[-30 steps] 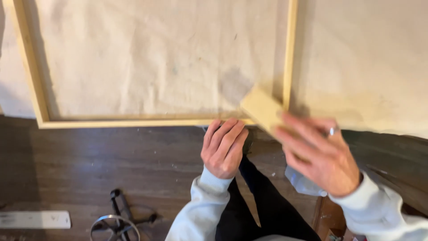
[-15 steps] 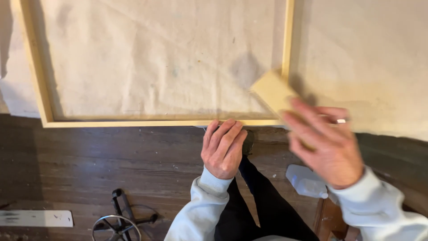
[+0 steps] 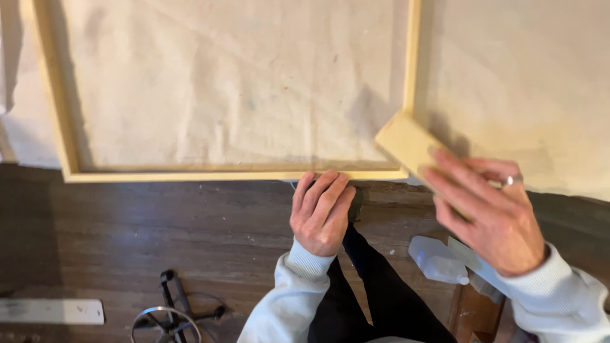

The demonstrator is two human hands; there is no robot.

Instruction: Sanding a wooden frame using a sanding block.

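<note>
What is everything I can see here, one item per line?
frame: one, pale wood, lying on the cloth
cloth: one, cream, spread over the floor
block: one, pale wood, at the frame's near right corner
floor: dark wood boards, near side
bottle: one, clear, lying on the floor at right
ruler: one, silvery, bottom left
metal tool: one, black with a ring, bottom
left hand: fingers resting on the frame's near rail
right hand: ringed, holding the block
</note>
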